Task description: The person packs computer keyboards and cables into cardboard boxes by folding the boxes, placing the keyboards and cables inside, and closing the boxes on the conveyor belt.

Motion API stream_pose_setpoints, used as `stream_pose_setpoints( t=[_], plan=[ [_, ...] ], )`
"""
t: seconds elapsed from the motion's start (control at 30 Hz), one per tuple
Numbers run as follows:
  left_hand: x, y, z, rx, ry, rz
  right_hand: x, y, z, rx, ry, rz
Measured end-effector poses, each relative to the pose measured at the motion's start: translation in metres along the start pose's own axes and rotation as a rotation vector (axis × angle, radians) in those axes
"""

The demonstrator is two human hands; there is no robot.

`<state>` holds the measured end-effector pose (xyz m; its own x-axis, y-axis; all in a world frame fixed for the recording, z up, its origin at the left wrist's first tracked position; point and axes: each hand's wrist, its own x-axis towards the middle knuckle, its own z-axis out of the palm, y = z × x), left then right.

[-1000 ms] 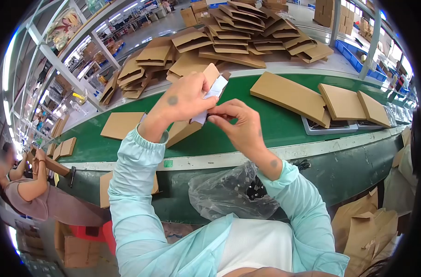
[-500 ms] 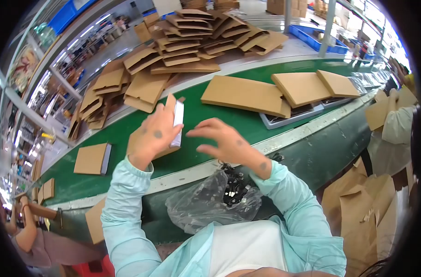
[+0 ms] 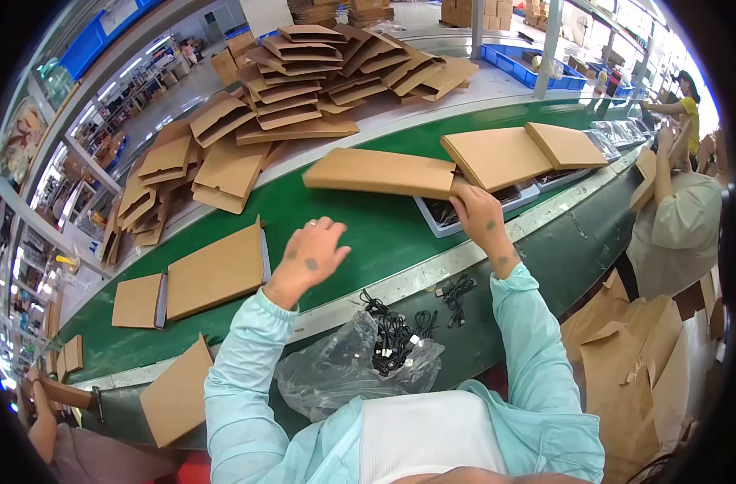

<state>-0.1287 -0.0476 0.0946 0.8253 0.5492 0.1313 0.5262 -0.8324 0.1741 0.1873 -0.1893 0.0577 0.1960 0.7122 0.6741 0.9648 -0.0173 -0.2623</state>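
My right hand (image 3: 483, 222) is closed on the near right corner of a long flat cardboard box (image 3: 376, 171). That box rests partly over a grey tray (image 3: 441, 216) holding dark items. Above the green belt, my left hand (image 3: 310, 256) hovers with its fingers apart and nothing in them. Left of it lies another flat cardboard box (image 3: 216, 270) with a white edge along its right end. Further left along the belt is a smaller-looking cardboard box (image 3: 138, 301). Below my hands, a clear plastic bag (image 3: 324, 367) holds black cables (image 3: 391, 343).
A heap of folded cardboard boxes (image 3: 303, 81) stands behind the green belt (image 3: 368, 230). Two more boxes (image 3: 497, 155) lie to the right over trays. Loose cables (image 3: 457, 300) lie by the bag. Co-workers are at both sides, one in a light top (image 3: 679, 226).
My left hand has let go of the box with the white edge, which now lies on the belt. My right hand has moved right and taken hold of the long box's corner.
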Motion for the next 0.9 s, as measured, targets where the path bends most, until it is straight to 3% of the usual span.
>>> stream_pose_setpoints(
  t=[0.07, 0.1, 0.23, 0.33, 0.4, 0.47, 0.53, 0.63, 0.67, 0.73, 0.77, 0.83, 0.9],
  plan=[
    [-0.011, 0.025, -0.01, 0.039, 0.165, 0.139, 0.01, -0.021, 0.002, 0.234, 0.085, 0.126],
    [-0.017, 0.038, -0.016, 0.071, 0.287, 0.215, 0.021, -0.044, -0.013, 0.3, -0.059, 0.257],
    [-0.041, 0.079, -0.04, 0.197, 0.525, 0.329, 0.039, -0.084, -0.019, 1.488, -0.25, 0.663],
    [-0.057, 0.08, -0.039, 0.371, 0.489, 0.194, 0.034, -0.109, -0.019, 1.793, -0.313, 0.84],
    [-0.071, 0.09, -0.045, 0.493, 0.361, 0.099, 0.026, -0.116, -0.01, 1.809, -0.355, 0.892],
    [-0.087, 0.093, -0.044, 0.594, 0.187, -0.007, 0.019, -0.109, -0.014, 1.645, -0.513, 0.858],
    [-0.094, 0.083, -0.055, 0.486, 0.109, 0.081, 0.013, -0.088, -0.025, 1.33, -0.702, 0.739],
    [-0.088, 0.085, -0.062, 0.324, 0.069, 0.132, -0.02, -0.022, -0.022, 0.124, -0.328, 0.368],
    [-0.084, 0.086, -0.063, 0.268, 0.063, 0.136, -0.034, 0.004, -0.019, -0.08, -0.157, 0.358],
    [-0.067, 0.077, -0.058, 0.19, 0.135, 0.261, -0.045, 0.042, -0.022, -0.211, -0.048, 0.406],
    [-0.054, 0.072, -0.054, 0.154, 0.174, 0.324, -0.048, 0.051, -0.025, -0.23, -0.027, 0.321],
    [-0.019, 0.072, -0.041, 0.043, 0.175, 0.317, -0.053, 0.064, -0.023, -0.193, -0.013, 0.204],
    [0.03, 0.064, -0.018, -0.048, 0.044, 0.255, -0.057, 0.073, -0.015, -0.083, -0.02, 0.138]
  ],
)
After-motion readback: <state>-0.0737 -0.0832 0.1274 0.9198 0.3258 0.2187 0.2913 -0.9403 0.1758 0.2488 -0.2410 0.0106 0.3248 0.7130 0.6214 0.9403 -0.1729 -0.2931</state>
